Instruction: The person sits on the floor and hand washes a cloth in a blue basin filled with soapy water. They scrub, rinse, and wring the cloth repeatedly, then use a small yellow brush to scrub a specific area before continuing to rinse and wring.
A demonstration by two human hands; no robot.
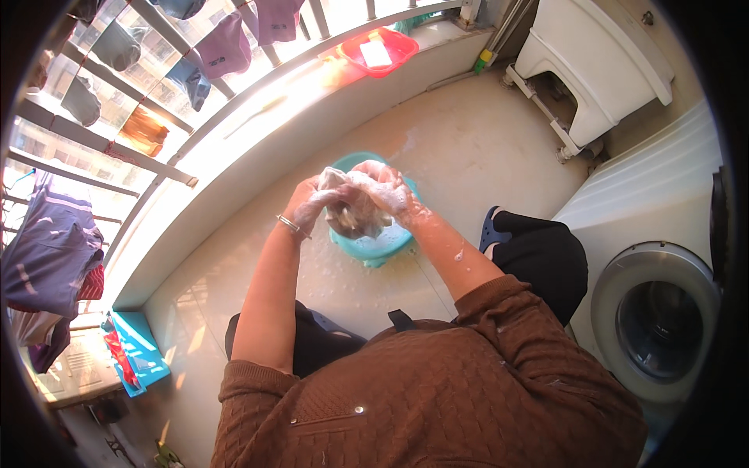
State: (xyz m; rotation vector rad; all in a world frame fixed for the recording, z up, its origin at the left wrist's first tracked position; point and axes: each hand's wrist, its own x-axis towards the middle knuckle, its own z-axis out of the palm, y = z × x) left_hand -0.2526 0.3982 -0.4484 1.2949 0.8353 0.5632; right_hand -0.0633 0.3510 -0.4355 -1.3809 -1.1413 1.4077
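Note:
A wet, greyish cloth (pixel 356 217) hangs bunched between my two hands, over a turquoise plastic basin (pixel 366 251) on the floor. My left hand (pixel 307 202), with a bracelet at the wrist, grips the cloth's left side. Thick suds coat my right hand (pixel 383 187), which holds its upper right part. Soapy water (pixel 389 236) with white foam shows in the basin below. The lower edge of the cloth hangs at the basin's opening; whether it touches the water I cannot tell.
A red plastic basin (pixel 404 50) holding a white object rests on the sunlit ledge. At right are a front-loading washing machine (pixel 591 216) and a white washtub (pixel 597 64). Clothes (pixel 55 251) hang by the railing at left, above a blue container (pixel 143 345).

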